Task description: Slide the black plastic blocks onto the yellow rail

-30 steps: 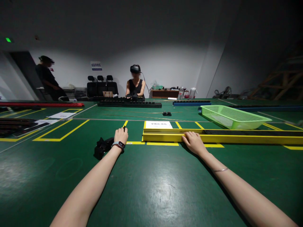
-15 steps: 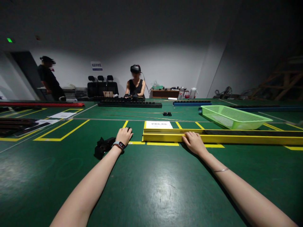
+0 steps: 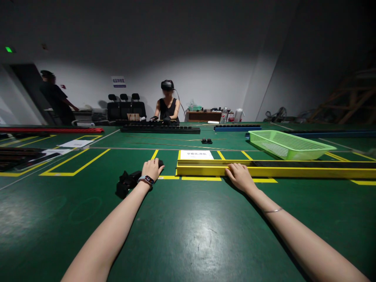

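My left hand (image 3: 151, 169) wears a wristband and rests over a small black block (image 3: 160, 163), its fingers curled down onto it. Part of that block sticks out beyond my fingertips; the rest is hidden. Other black pieces (image 3: 125, 183) lie in a heap just left of my wrist. A long yellow rail (image 3: 202, 170) stretches across the table to the right. Near its left part, my right hand (image 3: 239, 176) has its fingers hooked over the front edge, gripping it.
Behind the rail stand a light green basket (image 3: 293, 147) and a paper label (image 3: 196, 154). Two small black blocks (image 3: 206, 141) and thin rods lie farther back. A co-worker (image 3: 167, 103) sits across the table by a black rail (image 3: 160, 130). Another person (image 3: 57, 98) stands at far left.
My left hand has shifted slightly, and more of the black block shows past its fingertips. My right hand stays on the rail. The standing person has moved left, one arm now reaching out.
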### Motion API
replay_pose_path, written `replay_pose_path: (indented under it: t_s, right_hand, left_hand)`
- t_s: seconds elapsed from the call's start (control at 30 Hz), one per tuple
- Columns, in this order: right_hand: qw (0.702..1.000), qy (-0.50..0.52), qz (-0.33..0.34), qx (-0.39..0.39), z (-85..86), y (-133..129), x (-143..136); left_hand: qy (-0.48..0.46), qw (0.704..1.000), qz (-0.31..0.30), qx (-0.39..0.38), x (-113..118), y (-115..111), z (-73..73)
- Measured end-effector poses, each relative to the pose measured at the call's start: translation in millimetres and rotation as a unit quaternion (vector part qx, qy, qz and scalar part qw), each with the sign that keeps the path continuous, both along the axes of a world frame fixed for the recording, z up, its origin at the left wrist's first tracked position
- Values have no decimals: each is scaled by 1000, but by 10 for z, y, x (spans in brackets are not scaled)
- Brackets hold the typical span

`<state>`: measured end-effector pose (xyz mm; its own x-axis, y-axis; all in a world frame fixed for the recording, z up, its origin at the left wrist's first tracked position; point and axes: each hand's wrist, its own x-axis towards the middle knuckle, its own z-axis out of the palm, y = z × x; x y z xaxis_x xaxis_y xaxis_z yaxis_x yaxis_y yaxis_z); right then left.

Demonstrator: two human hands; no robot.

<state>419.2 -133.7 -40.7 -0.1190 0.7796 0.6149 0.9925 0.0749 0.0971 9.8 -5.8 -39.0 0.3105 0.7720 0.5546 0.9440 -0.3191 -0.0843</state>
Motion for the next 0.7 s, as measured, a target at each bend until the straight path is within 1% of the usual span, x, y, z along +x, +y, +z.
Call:
replay_pose_path:
  t_s: [0.13,0.33,0.43,0.53,0.63,0.7]
  right_hand:
    - [1000,-3,-2,0,-9,5,4]
    - [1000,-3,-3,-1,-13,6,4]
    - [1000,-3,0,3,-10,4,6]
    - [1000,-1,3,2,-7,2,8]
    - [1000,1,3,1,-5,2,10]
    - [1000,2,2,0,-3,2,9]
  left_hand:
    - [-14,1000,4,-10,-5,16,-17]
    - [-42,999,-14,-26,-15,86,-63]
    - [-101,993,-53,-41,-33,132,-81]
    - [-181,976,-116,-29,-22,152,-67]
    - [-238,956,-170,-8,54,128,-36]
    - [-257,949,-185,-2,128,98,-29]
